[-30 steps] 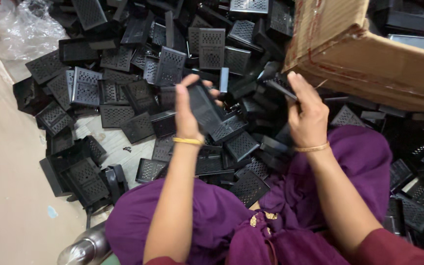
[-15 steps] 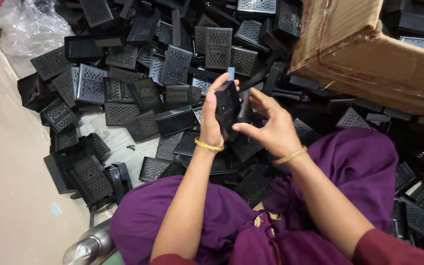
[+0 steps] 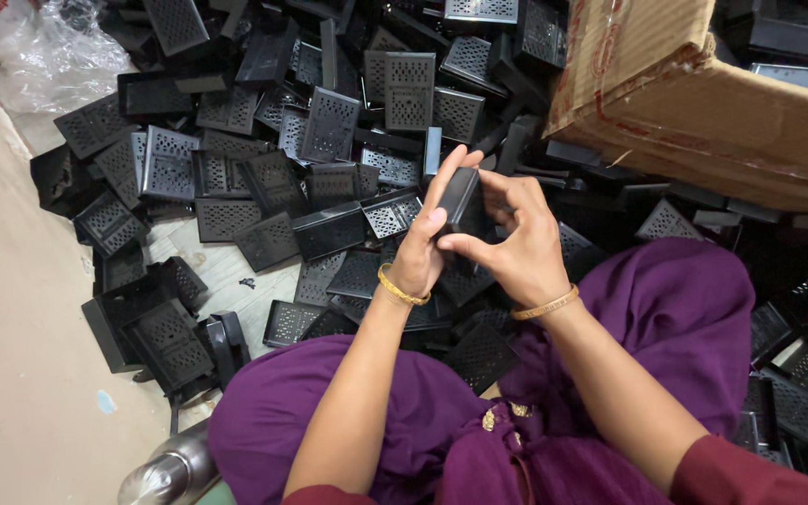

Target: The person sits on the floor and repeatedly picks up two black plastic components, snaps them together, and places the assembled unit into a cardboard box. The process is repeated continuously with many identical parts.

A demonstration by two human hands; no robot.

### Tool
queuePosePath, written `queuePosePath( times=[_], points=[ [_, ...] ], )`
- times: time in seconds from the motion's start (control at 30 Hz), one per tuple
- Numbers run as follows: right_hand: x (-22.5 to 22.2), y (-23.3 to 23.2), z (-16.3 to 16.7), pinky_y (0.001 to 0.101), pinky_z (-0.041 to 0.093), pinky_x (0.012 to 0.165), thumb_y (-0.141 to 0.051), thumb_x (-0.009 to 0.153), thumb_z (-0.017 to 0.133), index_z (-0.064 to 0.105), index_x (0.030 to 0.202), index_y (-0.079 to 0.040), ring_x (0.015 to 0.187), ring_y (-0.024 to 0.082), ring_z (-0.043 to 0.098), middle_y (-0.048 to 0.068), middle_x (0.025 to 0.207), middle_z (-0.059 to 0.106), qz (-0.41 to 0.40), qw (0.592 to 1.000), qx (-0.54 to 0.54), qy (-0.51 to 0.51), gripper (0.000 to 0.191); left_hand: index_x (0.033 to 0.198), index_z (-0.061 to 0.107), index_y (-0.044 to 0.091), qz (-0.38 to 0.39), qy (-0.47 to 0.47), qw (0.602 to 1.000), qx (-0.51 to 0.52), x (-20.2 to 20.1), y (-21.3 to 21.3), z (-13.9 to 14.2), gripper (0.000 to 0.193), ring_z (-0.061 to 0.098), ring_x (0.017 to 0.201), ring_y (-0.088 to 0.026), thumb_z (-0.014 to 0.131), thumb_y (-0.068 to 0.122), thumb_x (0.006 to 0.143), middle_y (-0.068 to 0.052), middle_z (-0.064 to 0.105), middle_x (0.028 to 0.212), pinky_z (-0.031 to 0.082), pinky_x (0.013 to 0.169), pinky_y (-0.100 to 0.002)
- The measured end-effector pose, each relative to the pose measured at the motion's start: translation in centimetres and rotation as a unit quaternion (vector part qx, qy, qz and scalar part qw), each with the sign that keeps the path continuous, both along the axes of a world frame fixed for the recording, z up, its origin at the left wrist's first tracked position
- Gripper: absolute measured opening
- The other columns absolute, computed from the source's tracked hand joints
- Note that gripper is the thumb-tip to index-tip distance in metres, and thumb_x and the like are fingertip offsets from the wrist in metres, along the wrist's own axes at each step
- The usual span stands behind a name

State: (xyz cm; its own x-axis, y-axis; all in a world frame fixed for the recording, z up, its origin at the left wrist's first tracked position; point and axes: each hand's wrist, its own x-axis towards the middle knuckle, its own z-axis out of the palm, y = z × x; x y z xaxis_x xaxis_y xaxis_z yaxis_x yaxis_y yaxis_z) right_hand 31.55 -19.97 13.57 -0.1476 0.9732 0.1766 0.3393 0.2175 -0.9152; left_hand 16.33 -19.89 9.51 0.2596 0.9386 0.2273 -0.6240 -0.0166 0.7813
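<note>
Black plastic housing (image 3: pixel 461 199) held above the lap, over a heap of perforated black parts (image 3: pixel 264 178).

Left hand (image 3: pixel 420 251) closed around its side; right hand (image 3: pixel 514 245) pinches the near edge. Judged light, rigid, smooth; best gripped along the edges. Cardboard box (image 3: pixel 703 103) nearby.

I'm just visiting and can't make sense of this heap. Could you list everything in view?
black plastic part: one, black, held between both hands
perforated plastic parts: too many to count, black, heaped on the floor ahead
cardboard box: one, brown, upper right, resting on the heap
plastic bag: one, clear, upper left
metal bottle: one, silver, bottom left by the knee
floor: beige, left side
purple garment: over the lap
bangles: two, gold, one per wrist
left hand: grips the part
right hand: fingers on the part
</note>
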Motion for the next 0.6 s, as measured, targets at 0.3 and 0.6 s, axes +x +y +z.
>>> queuePosePath(
  times=[0.3, 0.6],
  points=[
    [4.8, 4.5, 0.1, 0.0387, 0.05, 0.112, -0.014, 0.084, 0.086, 0.048, 0.146, -0.008, 0.139, 0.023, 0.054, 0.009, 0.149, 0.053, 0.035, 0.996, -0.034, 0.07, 0.074, 0.141, 0.057, 0.004, 0.052, -0.01, 0.995, -0.086, 4.4, 4.7, -1.4, 0.039, 0.054, 0.129, -0.016, 0.062, 0.028, 0.11, -0.006, 0.059, 0.139, 0.048, 0.107, -0.031],
    [7.9, 3.3, -1.5, 0.0389, 0.05, 0.115, 0.001, 0.082, 0.079, 0.057, 0.142, -0.004, 0.136, 0.035, 0.062, 0.017, 0.146, 0.062, 0.018, 0.976, 0.177, -0.124, 0.064, 0.132, 0.059, 0.006, 0.159, -0.096, 0.974, -0.133, 7.8, 7.6, -3.2, 0.04, 0.067, 0.117, -0.024, 0.064, 0.037, 0.106, -0.009, 0.061, 0.119, 0.06, 0.097, -0.037]
  ],
)
